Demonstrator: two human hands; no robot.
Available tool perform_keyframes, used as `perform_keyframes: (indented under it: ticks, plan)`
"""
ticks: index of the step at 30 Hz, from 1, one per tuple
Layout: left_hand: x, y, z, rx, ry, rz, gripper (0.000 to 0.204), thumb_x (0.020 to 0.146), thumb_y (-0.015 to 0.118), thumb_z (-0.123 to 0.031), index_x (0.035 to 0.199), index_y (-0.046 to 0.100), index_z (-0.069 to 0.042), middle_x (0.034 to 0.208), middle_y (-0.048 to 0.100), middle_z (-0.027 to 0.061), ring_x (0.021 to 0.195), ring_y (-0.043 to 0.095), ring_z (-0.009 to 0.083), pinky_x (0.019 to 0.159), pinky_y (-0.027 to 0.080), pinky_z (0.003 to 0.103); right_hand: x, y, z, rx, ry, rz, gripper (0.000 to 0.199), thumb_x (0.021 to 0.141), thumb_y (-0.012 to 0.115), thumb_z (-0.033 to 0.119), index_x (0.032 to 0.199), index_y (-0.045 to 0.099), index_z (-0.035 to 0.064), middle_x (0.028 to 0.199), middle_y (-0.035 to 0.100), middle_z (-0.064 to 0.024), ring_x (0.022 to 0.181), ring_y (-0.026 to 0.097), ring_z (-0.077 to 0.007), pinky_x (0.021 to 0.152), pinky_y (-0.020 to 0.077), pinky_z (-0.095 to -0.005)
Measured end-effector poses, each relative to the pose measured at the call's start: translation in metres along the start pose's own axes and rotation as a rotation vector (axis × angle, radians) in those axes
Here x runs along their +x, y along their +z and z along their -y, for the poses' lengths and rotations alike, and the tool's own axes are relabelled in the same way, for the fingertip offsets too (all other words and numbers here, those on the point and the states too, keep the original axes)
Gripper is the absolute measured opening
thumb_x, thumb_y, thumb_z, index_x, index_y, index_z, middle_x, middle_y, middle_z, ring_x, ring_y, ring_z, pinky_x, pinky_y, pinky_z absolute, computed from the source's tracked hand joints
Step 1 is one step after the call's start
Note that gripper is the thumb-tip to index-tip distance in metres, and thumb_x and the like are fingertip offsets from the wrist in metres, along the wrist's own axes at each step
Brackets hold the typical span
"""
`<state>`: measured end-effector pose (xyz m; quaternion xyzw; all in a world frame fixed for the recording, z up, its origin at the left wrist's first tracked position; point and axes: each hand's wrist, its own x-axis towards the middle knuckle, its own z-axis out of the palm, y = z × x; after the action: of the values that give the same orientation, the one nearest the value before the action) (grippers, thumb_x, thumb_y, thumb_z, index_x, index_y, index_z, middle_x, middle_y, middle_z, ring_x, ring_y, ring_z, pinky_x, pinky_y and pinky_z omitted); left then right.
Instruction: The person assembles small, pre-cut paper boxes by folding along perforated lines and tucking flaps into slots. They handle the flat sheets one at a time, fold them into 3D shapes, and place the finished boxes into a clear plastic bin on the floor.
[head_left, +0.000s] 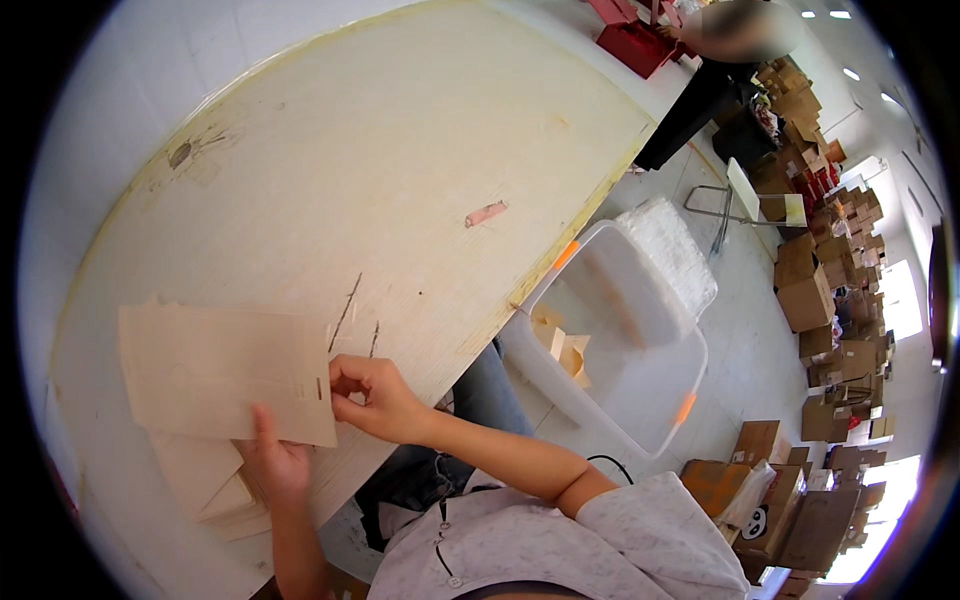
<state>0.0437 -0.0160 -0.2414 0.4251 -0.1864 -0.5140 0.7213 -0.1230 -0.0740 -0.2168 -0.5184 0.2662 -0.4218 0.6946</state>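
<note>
Thin wooden sheet flat near the tabletop front edge, atop a stack of similar sheets. Left hand pressing down its near edge for steadiness. Right hand, fingers pinched shut at the sheet's right edge, probably on a small cut-out. Clear plastic bin beyond the tabletop's right edge, presumably for offcuts.

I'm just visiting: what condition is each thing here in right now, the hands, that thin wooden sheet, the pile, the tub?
Thin pale wooden sheet: flat on the table, its right edge pinched.
Right hand: fingers closed on the sheet's edge.
Left hand: pressing on the sheet's lower edge.
Stack of pale wooden sheets: lying under the top sheet, fanned out.
Clear plastic tub: open, lidless, a few pale pieces inside.
Round wooden table: scratched and worn.
</note>
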Motion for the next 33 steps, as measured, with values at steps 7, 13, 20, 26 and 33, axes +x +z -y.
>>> perform_keyframes:
  ticks: [7, 13, 20, 26, 33]
  plan:
    - [-0.003, -0.021, 0.01, 0.762, 0.268, 0.158, 0.046, 0.086, 0.057, -0.013, 0.127, 0.039, -0.004, 0.118, 0.053, 0.0109, 0.104, 0.055, 0.0201, 0.086, 0.046, 0.032, 0.027, -0.039, -0.006, -0.825, -0.408, -0.216, 0.038, 0.076, 0.055, -0.01, 0.111, 0.054, 0.004, 0.098, 0.058, -0.0113, 0.094, 0.06, -0.0244, 0.079, 0.0488, -0.0295]
    - [-0.004, -0.003, -0.008, 0.248, -0.116, 0.183, 0.032, 0.082, 0.062, -0.009, 0.111, 0.053, 0.0, 0.101, 0.06, 0.0068, 0.089, 0.058, 0.0143, 0.076, 0.048, 0.03, 0.006, -0.067, 0.047, -0.02, 0.132, -0.015, 0.037, 0.091, 0.048, 0.008, 0.126, 0.04, 0.004, 0.111, 0.056, -0.0103, 0.083, 0.058, -0.013, 0.071, 0.0478, -0.0256]
    - [-0.009, 0.037, -0.008, 0.495, -0.152, 0.451, 0.032, 0.081, 0.062, -0.008, 0.111, 0.053, 0.0, 0.098, 0.06, 0.005, 0.086, 0.057, 0.0111, 0.074, 0.047, 0.027, -0.007, -0.046, 0.059, -0.771, -0.067, -0.036, 0.065, 0.075, 0.07, 0.015, 0.128, 0.037, -0.0016, 0.109, 0.054, -0.0204, 0.093, 0.057, -0.0277, 0.078, 0.047, -0.0331]
    - [-0.019, 0.059, 0.0, 0.72, 0.071, 0.559, 0.041, 0.077, 0.066, -0.006, 0.114, 0.051, 0.0, 0.106, 0.058, 0.0094, 0.096, 0.056, 0.0171, 0.081, 0.046, 0.031, -0.013, -0.033, 0.05, -1.025, -0.221, -0.037, 0.086, 0.071, 0.073, 0.029, 0.134, 0.026, -0.0072, 0.12, 0.045, -0.0269, 0.11, 0.048, -0.0383, 0.089, 0.0417, -0.0405]
    - [-0.024, 0.054, -0.004, 0.676, -0.131, 0.708, 0.051, 0.074, 0.071, -0.01, 0.118, 0.048, -0.001, 0.112, 0.055, 0.0113, 0.104, 0.053, 0.021, 0.086, 0.044, 0.034, -0.012, -0.029, 0.038, -0.838, -0.174, 0.05, 0.085, 0.074, 0.07, 0.033, 0.134, 0.025, -0.007, 0.115, 0.047, -0.0246, 0.102, 0.05, -0.038, 0.084, 0.0439, -0.0399]
